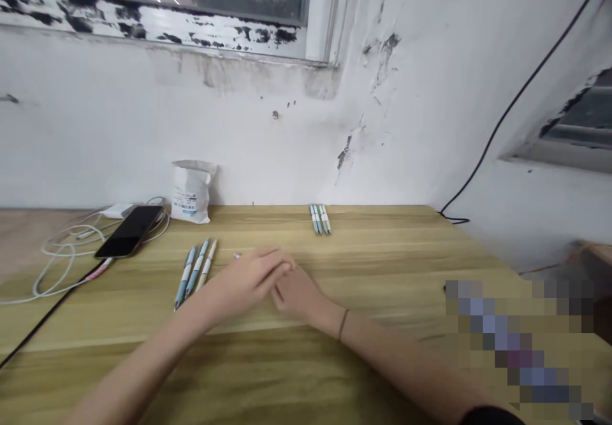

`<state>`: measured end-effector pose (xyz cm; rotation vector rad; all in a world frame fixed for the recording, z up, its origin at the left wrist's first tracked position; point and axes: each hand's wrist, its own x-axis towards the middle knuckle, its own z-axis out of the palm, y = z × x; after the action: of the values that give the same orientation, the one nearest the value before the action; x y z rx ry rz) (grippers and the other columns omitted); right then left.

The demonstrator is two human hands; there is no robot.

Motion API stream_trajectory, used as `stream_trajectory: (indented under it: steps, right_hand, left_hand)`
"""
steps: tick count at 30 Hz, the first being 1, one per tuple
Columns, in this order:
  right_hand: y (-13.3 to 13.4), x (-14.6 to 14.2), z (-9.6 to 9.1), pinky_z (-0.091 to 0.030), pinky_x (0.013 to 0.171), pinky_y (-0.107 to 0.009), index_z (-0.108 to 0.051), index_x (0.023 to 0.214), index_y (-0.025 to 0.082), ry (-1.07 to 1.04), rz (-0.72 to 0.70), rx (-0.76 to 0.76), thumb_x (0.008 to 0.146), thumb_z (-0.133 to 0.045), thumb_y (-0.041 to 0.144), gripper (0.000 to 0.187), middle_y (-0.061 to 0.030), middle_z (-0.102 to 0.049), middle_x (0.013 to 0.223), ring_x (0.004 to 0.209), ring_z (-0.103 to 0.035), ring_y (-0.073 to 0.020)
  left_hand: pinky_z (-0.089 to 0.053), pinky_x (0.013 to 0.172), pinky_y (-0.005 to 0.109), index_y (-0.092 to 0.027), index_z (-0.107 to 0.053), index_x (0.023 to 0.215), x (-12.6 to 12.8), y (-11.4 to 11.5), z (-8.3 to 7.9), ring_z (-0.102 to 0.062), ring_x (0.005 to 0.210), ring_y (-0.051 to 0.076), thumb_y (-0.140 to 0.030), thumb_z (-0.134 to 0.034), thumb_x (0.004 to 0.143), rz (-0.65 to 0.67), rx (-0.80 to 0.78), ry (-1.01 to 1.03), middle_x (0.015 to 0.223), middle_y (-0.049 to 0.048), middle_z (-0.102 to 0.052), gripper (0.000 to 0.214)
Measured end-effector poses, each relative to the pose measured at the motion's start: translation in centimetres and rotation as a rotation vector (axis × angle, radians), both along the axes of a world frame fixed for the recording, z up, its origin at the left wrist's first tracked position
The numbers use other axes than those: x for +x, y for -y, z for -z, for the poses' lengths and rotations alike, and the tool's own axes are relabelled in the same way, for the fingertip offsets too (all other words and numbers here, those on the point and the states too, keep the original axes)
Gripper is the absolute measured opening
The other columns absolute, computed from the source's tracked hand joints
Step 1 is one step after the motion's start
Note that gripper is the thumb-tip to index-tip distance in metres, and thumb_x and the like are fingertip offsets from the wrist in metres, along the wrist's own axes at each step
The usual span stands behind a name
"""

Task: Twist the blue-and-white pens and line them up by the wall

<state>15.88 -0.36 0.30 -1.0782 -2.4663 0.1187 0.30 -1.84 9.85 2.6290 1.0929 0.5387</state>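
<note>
My left hand (253,278) and my right hand (296,294) meet over the middle of the wooden table, slightly blurred. The left fingers are curled and lie over the right fingers, which are bent inward too. Whatever they hold, if anything, is hidden. A small pale tip (238,255) peeks out behind the left hand; I cannot tell whether it is held or lying on the table. Left of that hand lie three pens (195,272), two light blue and one cream, side by side. Farther back, several more pens (320,219) lie in a neat row.
A black phone (130,230) with white cables (71,253) lies at the left. Near the wall stands a white packet (191,192) with a label. A black cord (497,129) hangs down at the right. A blurred-out patch (516,348) covers the table's right side.
</note>
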Motion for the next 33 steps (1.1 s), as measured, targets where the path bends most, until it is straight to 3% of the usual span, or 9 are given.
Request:
stream_trajectory:
  steps: [3,5,8,16,22,27,30,33]
  right_hand:
    - [-0.5,3.3,0.9,-0.041,0.075,-0.031,-0.054,0.098,0.018,-0.093,0.096,0.004,0.092,-0.038,0.021,0.018,-0.0067,-0.064,0.088,0.083,-0.057,-0.0193]
    - [-1.2,5.0,1.3,-0.042,0.074,-0.030,-0.056,0.095,0.020,-0.164,0.149,0.022,0.092,-0.039,0.021,0.017,-0.0044,-0.064,0.084,0.081,-0.057,-0.0179]
    - [-2.6,6.6,1.6,-0.042,0.074,-0.030,-0.057,0.097,0.020,-0.201,0.177,0.022,0.092,-0.041,0.024,0.017,-0.0041,-0.064,0.087,0.081,-0.057,-0.0176]
    - [-3.4,7.2,1.8,-0.040,0.072,-0.033,-0.059,0.093,0.017,0.026,0.153,0.097,0.091,-0.038,0.015,0.021,-0.0068,-0.061,0.085,0.082,-0.053,-0.0203]
    - [-2.7,7.3,1.3,-0.038,0.074,-0.035,-0.062,0.091,0.018,0.015,0.202,0.199,0.090,-0.039,0.015,0.023,-0.0077,-0.063,0.082,0.081,-0.054,-0.0216]
    - [-2.4,7.0,1.1,-0.043,0.075,-0.032,-0.060,0.097,0.020,-0.271,0.197,0.003,0.088,-0.047,0.031,0.019,-0.0060,-0.064,0.090,0.083,-0.057,-0.0200]
    - [-2.3,6.8,1.2,-0.045,0.066,-0.029,-0.062,0.084,0.020,-0.369,0.181,-0.175,0.092,-0.037,0.034,0.030,-0.0031,-0.065,0.077,0.069,-0.058,-0.0168]
    - [-2.2,6.7,1.5,-0.044,0.061,-0.027,-0.063,0.079,0.020,-0.452,0.186,-0.195,0.090,-0.040,0.032,0.029,-0.0022,-0.065,0.072,0.061,-0.056,-0.0149]
  left_hand:
    - [-0.039,0.095,0.035,-0.020,-0.048,0.121,-0.2,-4.0,5.4,-0.047,0.113,0.020,-0.035,-0.039,0.092,-0.022,0.181,-0.051,0.123,0.0083,-0.052,0.034]
    - [-0.039,0.095,0.036,-0.021,-0.052,0.116,-0.6,-5.6,8.5,-0.048,0.113,0.020,-0.035,-0.040,0.091,0.002,0.227,-0.097,0.119,0.0071,-0.055,0.030]
    - [-0.043,0.083,0.033,-0.021,-0.057,0.104,-0.7,-6.2,10.4,-0.056,0.096,0.018,-0.032,-0.038,0.093,-0.078,0.295,-0.149,0.104,0.0052,-0.061,0.025]
    - [-0.037,0.071,0.031,-0.021,-0.056,0.104,-0.1,-4.1,10.1,-0.057,0.082,0.019,-0.023,-0.039,0.092,-0.196,0.518,-0.204,0.090,0.0055,-0.063,0.020]
    - [-0.032,0.070,0.034,-0.018,-0.058,0.086,0.5,-3.3,9.9,-0.056,0.072,0.018,-0.027,-0.038,0.093,-0.256,0.493,-0.192,0.076,0.0052,-0.064,0.023]
    - [-0.034,0.076,0.035,-0.016,-0.057,0.094,0.2,-3.8,10.2,-0.057,0.076,0.019,-0.020,-0.037,0.092,-0.251,0.478,-0.216,0.079,0.0058,-0.063,0.020]
    - [-0.037,0.080,0.034,-0.016,-0.053,0.110,-0.2,-4.1,10.4,-0.056,0.087,0.020,-0.014,-0.037,0.090,-0.149,0.472,-0.212,0.094,0.0081,-0.062,0.025]
    - [-0.041,0.081,0.033,-0.018,-0.044,0.125,-0.4,-4.1,10.4,-0.055,0.096,0.020,-0.010,-0.037,0.088,-0.082,0.416,-0.210,0.107,0.0091,-0.059,0.039]
